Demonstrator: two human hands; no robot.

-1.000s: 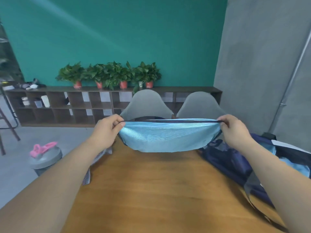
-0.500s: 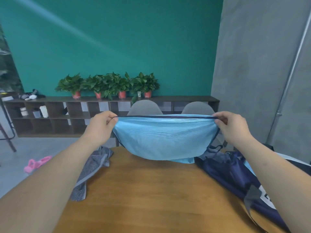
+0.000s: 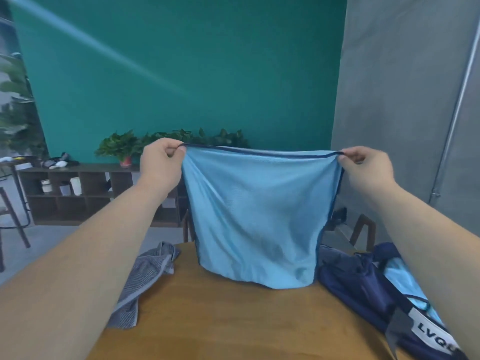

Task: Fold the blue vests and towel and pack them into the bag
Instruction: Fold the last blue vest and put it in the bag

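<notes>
Light-blue vest [image 3: 257, 216] – navy trim; grey-striped towel [image 3: 145, 276]; navy bag [image 3: 363, 284]

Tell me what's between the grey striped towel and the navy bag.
The light blue vest hangs down between them, seen in the head view.

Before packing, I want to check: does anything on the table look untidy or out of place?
The grey striped towel lies crumpled at the left edge of the table and partly hangs over it. Nothing else stands out.
</notes>
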